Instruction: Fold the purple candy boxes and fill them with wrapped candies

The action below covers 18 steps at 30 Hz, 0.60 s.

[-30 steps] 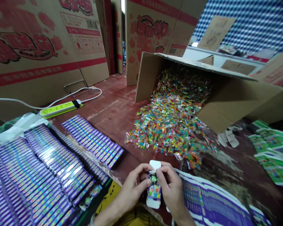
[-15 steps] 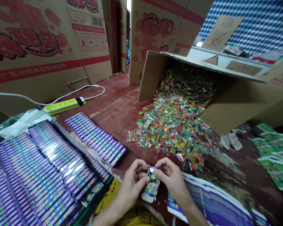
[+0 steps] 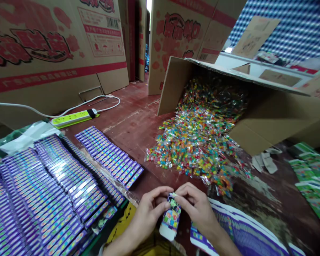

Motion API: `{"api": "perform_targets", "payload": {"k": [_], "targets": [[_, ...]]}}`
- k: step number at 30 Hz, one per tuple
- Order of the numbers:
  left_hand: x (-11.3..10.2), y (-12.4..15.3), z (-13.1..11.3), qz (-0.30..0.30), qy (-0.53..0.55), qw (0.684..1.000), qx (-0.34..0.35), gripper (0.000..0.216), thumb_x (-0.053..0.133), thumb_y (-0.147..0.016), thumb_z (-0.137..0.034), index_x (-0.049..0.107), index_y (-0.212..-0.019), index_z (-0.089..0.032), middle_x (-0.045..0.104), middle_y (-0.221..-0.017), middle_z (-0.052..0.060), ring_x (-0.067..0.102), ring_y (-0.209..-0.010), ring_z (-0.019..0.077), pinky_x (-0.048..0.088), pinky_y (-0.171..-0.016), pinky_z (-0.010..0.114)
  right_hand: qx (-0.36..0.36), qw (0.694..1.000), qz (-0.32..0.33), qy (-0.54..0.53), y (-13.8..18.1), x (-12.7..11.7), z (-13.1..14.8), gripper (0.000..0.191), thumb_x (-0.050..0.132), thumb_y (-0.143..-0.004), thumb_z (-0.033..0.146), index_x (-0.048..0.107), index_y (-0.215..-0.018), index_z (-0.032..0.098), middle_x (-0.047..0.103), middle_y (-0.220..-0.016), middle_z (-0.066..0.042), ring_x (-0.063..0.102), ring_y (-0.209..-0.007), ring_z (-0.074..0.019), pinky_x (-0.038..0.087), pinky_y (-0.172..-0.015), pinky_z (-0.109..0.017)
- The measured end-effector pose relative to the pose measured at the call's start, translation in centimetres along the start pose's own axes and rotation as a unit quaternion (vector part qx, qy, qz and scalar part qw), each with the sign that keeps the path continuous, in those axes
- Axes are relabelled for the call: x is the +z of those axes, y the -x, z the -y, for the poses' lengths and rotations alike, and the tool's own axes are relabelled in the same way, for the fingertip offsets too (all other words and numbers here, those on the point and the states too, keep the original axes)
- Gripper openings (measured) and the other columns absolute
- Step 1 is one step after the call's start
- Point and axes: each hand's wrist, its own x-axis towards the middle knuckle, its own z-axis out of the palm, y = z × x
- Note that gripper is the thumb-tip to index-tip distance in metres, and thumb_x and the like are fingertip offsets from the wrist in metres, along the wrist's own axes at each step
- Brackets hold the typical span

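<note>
A small purple candy box [image 3: 172, 215] with printed cartoon art is held between my two hands, its white end flap pointing down toward me. My left hand [image 3: 155, 206] pinches its left edge near the top. On the other side, the fingers of my right hand [image 3: 193, 202] are closed at the box's upper right corner. Under my right forearm lies a fanned stack of flat purple cartons [image 3: 245, 227]. Beyond my hands spreads a heap of clear packets of colourful candy [image 3: 192, 142], spilling from a cardboard box on its side [image 3: 253, 137].
Rows of filled-looking purple boxes [image 3: 56, 192] stand at left, with a shorter row [image 3: 109, 156] beside them. A power strip [image 3: 74, 118] with a white cord lies behind. Green cartons [image 3: 314, 177] are at the right, and large cardboard cartons [image 3: 56, 46] wall the back.
The candy box has lowered slightly, and its upper end, white before, now shows less white between my fingers. My right hand has shifted a little down. Both hands still hold the box.
</note>
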Motion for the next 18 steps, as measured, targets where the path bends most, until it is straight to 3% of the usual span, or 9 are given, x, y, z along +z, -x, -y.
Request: {"api": "perform_targets", "payload": {"k": [4, 6, 8, 11, 15, 18], "targets": [[-0.2, -0.3, 0.5, 0.003, 0.028, 1.000, -0.014, 0.027, 0.072, -0.080, -0.022, 0.065, -0.105, -0.017, 0.066, -0.093, 0.004, 0.059, -0.081, 0.0160, 0.046, -0.073, 0.024, -0.016, 0.997, 0.053, 0.055, -0.3, -1.0, -0.3, 0.012, 0.061, -0.091, 0.030, 0.069, -0.087, 0.022, 0.065, -0.096, -0.004, 0.063, -0.086, -0.0179, 0.048, -0.067, -0.024], [-0.4, -0.6, 0.9, -0.008, 0.031, 0.999, -0.018, 0.024, 0.074, -0.078, -0.024, 0.062, -0.098, -0.017, 0.062, -0.085, 0.001, 0.056, -0.073, 0.0127, 0.044, -0.066, 0.021, -0.035, 0.989, 0.023, 0.139, -1.7, -1.8, -0.9, 0.012, 0.059, -0.093, 0.029, 0.068, -0.090, 0.023, 0.065, -0.094, -0.003, 0.063, -0.081, -0.0167, 0.049, -0.067, -0.024], [-0.7, -0.9, 1.2, -0.018, 0.017, 0.999, -0.032, 0.024, 0.076, -0.077, -0.028, 0.057, -0.087, -0.017, 0.057, -0.076, -0.002, 0.051, -0.066, 0.0106, 0.042, -0.059, 0.019, -0.052, 0.969, -0.048, 0.238, -3.5, -2.4, -1.6, 0.010, 0.056, -0.093, 0.025, 0.066, -0.094, 0.022, 0.064, -0.092, -0.004, 0.061, -0.072, -0.0163, 0.049, -0.067, -0.027], [-1.1, -1.0, 1.4, -0.030, -0.018, 0.998, -0.043, 0.031, 0.076, -0.077, -0.033, 0.050, -0.079, -0.018, 0.055, -0.072, -0.003, 0.050, -0.064, 0.0100, 0.039, -0.052, 0.016, -0.076, 0.946, -0.086, 0.303, -6.1, -2.7, -2.6, 0.017, 0.056, -0.087, 0.013, 0.065, -0.098, 0.022, 0.062, -0.099, -0.007, 0.060, -0.079, -0.0207, 0.048, -0.072, -0.032], [-1.4, -0.7, 1.2, -0.049, 0.016, 0.996, -0.078, 0.037, 0.073, -0.078, -0.038, 0.049, -0.099, -0.021, 0.056, -0.082, -0.002, 0.054, -0.054, 0.0084, 0.039, -0.041, 0.015, -0.115, 0.946, -0.057, 0.297, -7.6, -2.5, -3.2, 0.016, 0.058, -0.084, 0.012, 0.068, -0.085, 0.025, 0.062, -0.096, -0.007, 0.058, -0.092, -0.0240, 0.047, -0.077, -0.033], [-1.4, -0.6, 0.9, -0.037, 0.040, 0.993, -0.109, 0.051, 0.073, -0.075, -0.035, 0.046, -0.116, -0.021, 0.059, -0.091, 0.002, 0.064, -0.057, 0.0134, 0.051, -0.048, 0.024, -0.121, 0.954, -0.069, 0.267, -7.6, -2.7, -3.3, 0.014, 0.057, -0.090, 0.022, 0.069, -0.082, 0.024, 0.064, -0.095, -0.007, 0.060, -0.091, -0.0233, 0.048, -0.082, -0.035]]}}
